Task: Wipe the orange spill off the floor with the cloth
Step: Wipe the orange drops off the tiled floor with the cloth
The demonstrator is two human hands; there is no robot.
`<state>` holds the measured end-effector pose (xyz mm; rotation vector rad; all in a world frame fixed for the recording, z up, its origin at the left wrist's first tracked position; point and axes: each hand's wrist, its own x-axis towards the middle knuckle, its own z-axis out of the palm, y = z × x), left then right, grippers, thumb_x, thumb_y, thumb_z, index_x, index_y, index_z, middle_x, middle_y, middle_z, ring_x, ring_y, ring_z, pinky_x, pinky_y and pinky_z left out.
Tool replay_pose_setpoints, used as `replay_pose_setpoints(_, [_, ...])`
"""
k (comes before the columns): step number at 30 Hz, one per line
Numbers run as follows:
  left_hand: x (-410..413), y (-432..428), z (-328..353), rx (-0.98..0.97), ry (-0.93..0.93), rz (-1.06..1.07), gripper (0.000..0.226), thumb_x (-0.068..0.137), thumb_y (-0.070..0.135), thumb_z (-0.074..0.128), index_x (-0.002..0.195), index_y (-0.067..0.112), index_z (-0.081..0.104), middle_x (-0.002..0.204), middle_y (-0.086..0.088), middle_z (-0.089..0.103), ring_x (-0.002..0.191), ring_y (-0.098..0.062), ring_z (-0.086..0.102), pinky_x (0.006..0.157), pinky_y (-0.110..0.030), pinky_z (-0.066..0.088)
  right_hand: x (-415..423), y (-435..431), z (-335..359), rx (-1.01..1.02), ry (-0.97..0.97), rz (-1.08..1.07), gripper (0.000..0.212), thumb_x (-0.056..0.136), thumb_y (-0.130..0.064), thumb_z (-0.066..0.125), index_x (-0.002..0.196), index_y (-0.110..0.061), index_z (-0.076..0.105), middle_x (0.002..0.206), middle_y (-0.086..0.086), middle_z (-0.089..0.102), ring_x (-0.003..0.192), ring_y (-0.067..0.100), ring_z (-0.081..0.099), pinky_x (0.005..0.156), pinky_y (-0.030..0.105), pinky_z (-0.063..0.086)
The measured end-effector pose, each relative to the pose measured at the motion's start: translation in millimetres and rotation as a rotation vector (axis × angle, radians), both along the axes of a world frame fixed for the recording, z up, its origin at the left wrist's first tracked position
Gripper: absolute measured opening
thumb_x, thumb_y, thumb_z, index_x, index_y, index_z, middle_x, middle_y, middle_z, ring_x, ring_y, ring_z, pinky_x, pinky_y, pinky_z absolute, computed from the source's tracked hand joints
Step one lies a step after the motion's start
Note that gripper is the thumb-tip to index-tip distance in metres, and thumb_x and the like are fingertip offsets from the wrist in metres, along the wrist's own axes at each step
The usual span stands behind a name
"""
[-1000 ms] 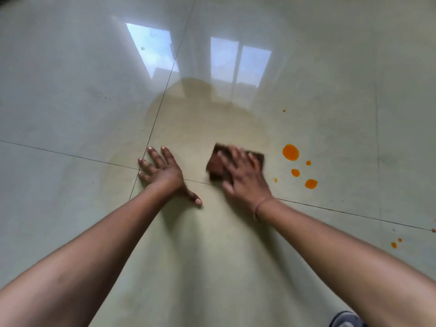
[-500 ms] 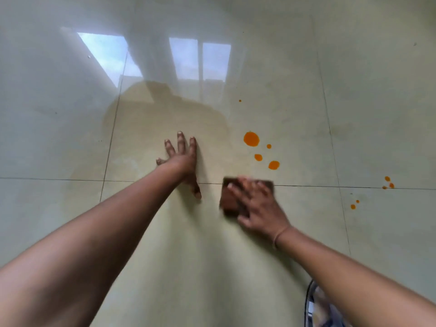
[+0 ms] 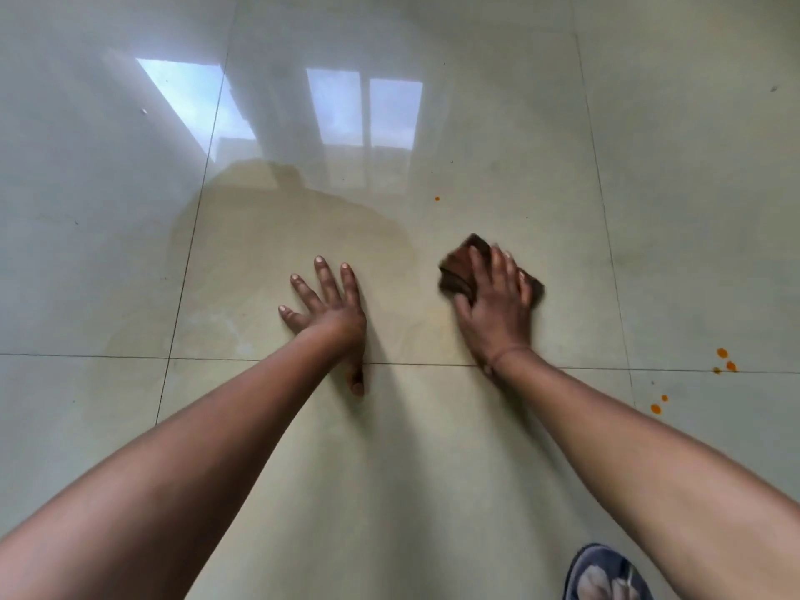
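Note:
My right hand [image 3: 495,307] presses a dark brown cloth [image 3: 461,264] flat on the glossy tiled floor; the cloth shows beyond and to both sides of the fingers. My left hand [image 3: 327,311] lies flat on the floor to its left, fingers spread, holding nothing. A tiny orange drop [image 3: 437,198] sits on the tile beyond the cloth. More orange drops [image 3: 724,359] lie at the right by a grout line, and two others [image 3: 656,408] just nearer. No large orange blotch is visible near the cloth.
The pale tile floor [image 3: 649,188] reflects bright windows and my own outline. Grout lines cross under my wrists. A foot in a grey sandal [image 3: 606,575] shows at the bottom right edge.
My right hand slid the cloth forward and right over the spot where the cluster of larger orange drops lay; those drops no longer show. The left hand stays planted.

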<state>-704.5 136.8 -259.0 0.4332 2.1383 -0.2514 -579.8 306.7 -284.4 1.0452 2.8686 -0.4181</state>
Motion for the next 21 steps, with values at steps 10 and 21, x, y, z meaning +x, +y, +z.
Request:
replay_pose_setpoints(10, [-0.4,-1.7,1.6,0.056,0.001,0.003,0.175,0.036,0.028,0.098,0.126,0.017,-0.051,0.129,-0.019,-0.06,0.127,-0.058,-0.037,0.099,-0.077,-0.002,45.8,-4.5,-1.0,-0.041,-0.047,0.405,0.079,0.078,-0.042,0.055,0.15,-0.027,0.026,0.158,0.011,0.022,0.145,0.029,0.022,0.114,0.039,0.008])
replay_pose_setpoints(21, [-0.8,-1.1,7.5,0.069,-0.008,-0.024,0.174,0.038,0.027,0.099,0.134,0.016,-0.046,0.129,-0.019,-0.06,0.126,-0.057,-0.038,0.101,-0.075,-0.004,47.4,2.3,-1.0,-0.037,-0.055,0.492,0.081,0.076,-0.048,0.049,0.15,-0.031,0.022,0.158,0.009,0.022,0.145,0.029,0.021,0.115,0.039,0.008])
